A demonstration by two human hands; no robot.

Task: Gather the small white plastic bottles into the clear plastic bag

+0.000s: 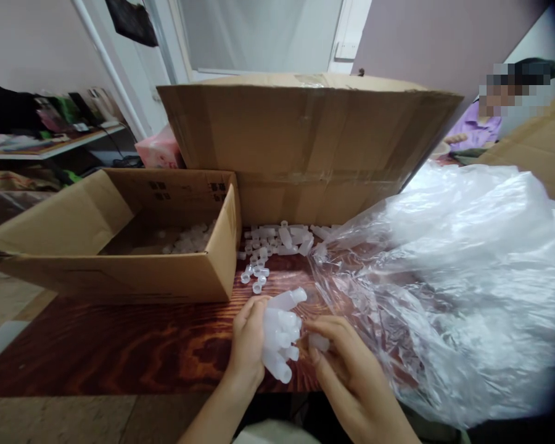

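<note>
My left hand (251, 339) is wrapped round a bunch of small translucent plastic bottles (280, 330), whose open necks point mostly to the right. Close beside their necks, my right hand (351, 364) is closed on a small translucent plastic piece (319, 341). Fingers cover part of that piece, so I cannot make out whether it is a bottle or a cap. Beyond my hands, more loose bottles (284, 238) lie piled on the dark wood-grain table (166, 339). Several small ring-like caps (258, 271) are scattered in front of that pile.
An open cardboard box (157, 277) with small translucent pieces inside stands at left. A larger cardboard box (305, 135) rises behind the pile. Clear plastic bags (481, 277) bulge over the table's right side. A person in a purple top (478, 126) sits at far right.
</note>
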